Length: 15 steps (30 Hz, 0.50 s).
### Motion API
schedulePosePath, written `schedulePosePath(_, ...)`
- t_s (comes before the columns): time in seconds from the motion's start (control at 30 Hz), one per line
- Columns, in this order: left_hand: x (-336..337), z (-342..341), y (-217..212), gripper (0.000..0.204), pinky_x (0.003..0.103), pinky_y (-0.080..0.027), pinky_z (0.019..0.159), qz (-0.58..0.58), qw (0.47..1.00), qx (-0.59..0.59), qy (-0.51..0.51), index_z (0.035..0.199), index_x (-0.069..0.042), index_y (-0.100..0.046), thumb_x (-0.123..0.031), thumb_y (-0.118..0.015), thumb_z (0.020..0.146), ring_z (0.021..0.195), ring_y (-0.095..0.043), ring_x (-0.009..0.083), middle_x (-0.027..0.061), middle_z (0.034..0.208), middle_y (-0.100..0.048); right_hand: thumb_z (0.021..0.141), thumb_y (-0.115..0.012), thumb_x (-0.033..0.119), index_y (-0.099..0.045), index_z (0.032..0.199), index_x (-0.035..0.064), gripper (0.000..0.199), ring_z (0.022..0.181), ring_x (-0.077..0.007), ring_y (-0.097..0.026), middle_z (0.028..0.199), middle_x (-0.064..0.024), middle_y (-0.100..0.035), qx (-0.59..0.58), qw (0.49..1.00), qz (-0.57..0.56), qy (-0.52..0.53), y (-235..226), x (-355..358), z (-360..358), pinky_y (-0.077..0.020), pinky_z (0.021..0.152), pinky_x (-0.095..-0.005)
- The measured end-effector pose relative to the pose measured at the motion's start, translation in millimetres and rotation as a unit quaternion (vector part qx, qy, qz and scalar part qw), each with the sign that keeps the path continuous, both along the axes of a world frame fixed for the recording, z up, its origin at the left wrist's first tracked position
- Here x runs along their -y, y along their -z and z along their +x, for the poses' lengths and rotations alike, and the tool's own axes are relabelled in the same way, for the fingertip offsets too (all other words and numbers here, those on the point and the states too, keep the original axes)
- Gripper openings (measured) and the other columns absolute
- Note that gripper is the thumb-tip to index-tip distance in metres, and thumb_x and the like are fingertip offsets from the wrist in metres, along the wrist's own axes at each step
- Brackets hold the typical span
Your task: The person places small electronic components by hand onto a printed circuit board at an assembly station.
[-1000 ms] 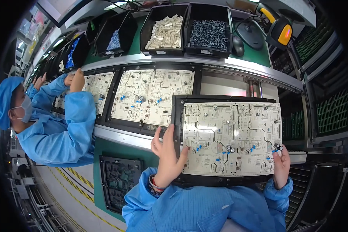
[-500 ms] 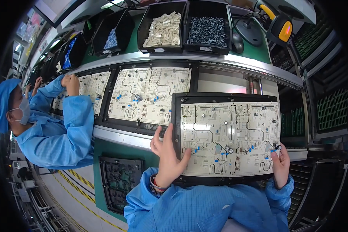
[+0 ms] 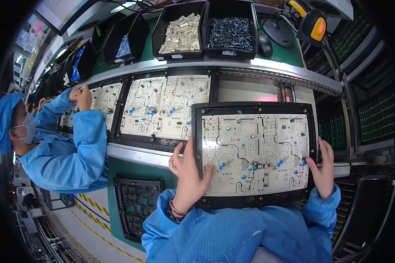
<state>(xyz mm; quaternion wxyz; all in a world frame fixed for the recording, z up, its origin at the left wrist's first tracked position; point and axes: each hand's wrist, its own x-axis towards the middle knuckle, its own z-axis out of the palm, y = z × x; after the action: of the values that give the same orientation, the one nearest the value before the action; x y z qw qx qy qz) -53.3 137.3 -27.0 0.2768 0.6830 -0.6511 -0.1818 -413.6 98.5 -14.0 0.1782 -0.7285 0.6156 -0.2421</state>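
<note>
A cream circuit board (image 3: 232, 179) sits in a black carrier frame (image 3: 250, 107) in front of my body, over the near side of the conveyor. It carries small blue parts and several round capacitors. My left hand (image 3: 191, 171) grips the frame's left side, thumb over the face and fingers along the outer edge. At the opposite side my right hand (image 3: 323, 173) has its thumb on the frame's right border, its fingers stretched along the outside. How far the fingers reach underneath is hidden.
Another framed board (image 3: 162, 109) lies on the conveyor to the left. A co-worker in blue (image 3: 61, 149) bends over a further one. Bins of cream parts (image 3: 182, 35) and dark parts (image 3: 230, 35) stand behind, beside a yellow-black scanner (image 3: 314, 26). A black carrier (image 3: 138, 206) lies lower left.
The framed board has shifted slightly left and up in the picture. My right hand has slid outward, its thumb moving off the board's face onto the frame's border.
</note>
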Motion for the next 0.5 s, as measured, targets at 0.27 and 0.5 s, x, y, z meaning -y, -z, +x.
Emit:
schedulePosePath(0.27, 2, 6, -11, 0.085, 0.040, -0.010, 0.111, 0.058, 0.969, -0.223, 0.095, 0.145, 0.003, -0.012, -0.006, -0.062, 0.076, 0.134, -0.017, 0.0354, 0.0201, 0.149, -0.011, 0.091, -0.053, 0.005, -0.041, 0.137, 0.0029, 0.048, 0.105, -0.0132, -0.052, 0.123, -0.0115, -0.053, 0.268, 0.954, 0.089, 0.106, 43, 25, -22, -0.0429, 0.085, -0.0237)
schedulePosePath(0.5, 86, -41, -47, 0.093, 0.032, -0.004, 0.113, 0.121, 0.855, -0.451, 0.227, 0.147, -0.004, 0.004, 0.009, -0.054, 0.075, 0.143, 0.001, 0.0232, 0.0165, 0.154, 0.001, 0.092, -0.055, 0.009, -0.044, 0.136, 0.0042, 0.046, 0.081, -0.0059, -0.055, 0.097, -0.0057, -0.064, 0.307, 0.940, 0.035, 0.149, 9, 64, -83, -0.0456, 0.072, -0.0196)
